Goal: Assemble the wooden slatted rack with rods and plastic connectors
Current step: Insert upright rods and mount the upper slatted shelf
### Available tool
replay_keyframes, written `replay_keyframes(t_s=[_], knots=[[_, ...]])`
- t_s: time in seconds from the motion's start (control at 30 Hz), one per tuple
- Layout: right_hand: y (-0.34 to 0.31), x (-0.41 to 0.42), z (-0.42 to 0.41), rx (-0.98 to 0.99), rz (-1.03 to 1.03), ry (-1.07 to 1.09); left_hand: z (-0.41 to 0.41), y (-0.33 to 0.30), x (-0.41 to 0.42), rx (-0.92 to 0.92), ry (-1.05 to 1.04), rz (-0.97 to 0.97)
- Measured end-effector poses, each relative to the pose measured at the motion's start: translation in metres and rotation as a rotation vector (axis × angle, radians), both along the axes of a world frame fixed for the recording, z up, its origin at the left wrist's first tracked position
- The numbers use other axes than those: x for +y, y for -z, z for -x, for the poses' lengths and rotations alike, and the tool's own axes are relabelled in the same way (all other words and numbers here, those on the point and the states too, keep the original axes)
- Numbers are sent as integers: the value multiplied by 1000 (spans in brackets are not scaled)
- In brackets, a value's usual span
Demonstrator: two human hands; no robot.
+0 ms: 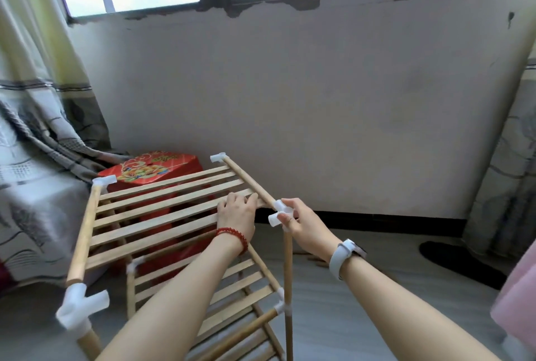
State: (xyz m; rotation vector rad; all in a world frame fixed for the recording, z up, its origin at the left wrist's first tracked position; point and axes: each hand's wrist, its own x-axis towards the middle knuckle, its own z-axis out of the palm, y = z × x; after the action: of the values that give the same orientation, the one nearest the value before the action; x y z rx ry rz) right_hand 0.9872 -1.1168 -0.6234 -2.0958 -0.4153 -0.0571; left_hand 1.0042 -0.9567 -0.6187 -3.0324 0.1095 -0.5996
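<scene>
Just in front of the red box (pixel 153 170), the wooden rack (pixel 162 215) stands on the floor, top slatted shelf (pixel 156 207) tilted, a lower shelf (pixel 232 282) beneath it; left hand (pixel 236 209) lies flat on the top shelf's slats near its right end, fingers straight, a red bead bracelet (pixel 233 237) on that wrist; right hand (pixel 301 224) pinches the white plastic connector (pixel 280 211) at the shelf's near right corner, thumb and fingers curled round it; that connector sits atop an upright rod (pixel 288 270); another white connector (pixel 81 307) caps the near left corner; a grey watch (pixel 345 256) rides the right wrist; curtain (pixel 43 117) hangs left of the box.
</scene>
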Motion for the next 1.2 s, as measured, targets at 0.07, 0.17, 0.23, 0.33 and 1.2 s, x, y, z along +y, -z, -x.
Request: replay_keyframes(t_s=[0.07, 0.17, 0.23, 0.33, 1.2], knots=[[0, 1, -1, 0, -13, 9, -3, 0, -2, -18, 1, 73], [0, 1, -3, 12, -28, 7, -9, -1, 0, -53, 45, 144], [0, 2, -4, 22, -39, 2, -10, 0, 3, -71, 80, 156], [1, 1, -6, 38, -59, -3, -13, 2, 6, -95, 113, 159], [-20, 92, 25, -680, 482, -124, 98, -50, 109, 74, -85, 291]])
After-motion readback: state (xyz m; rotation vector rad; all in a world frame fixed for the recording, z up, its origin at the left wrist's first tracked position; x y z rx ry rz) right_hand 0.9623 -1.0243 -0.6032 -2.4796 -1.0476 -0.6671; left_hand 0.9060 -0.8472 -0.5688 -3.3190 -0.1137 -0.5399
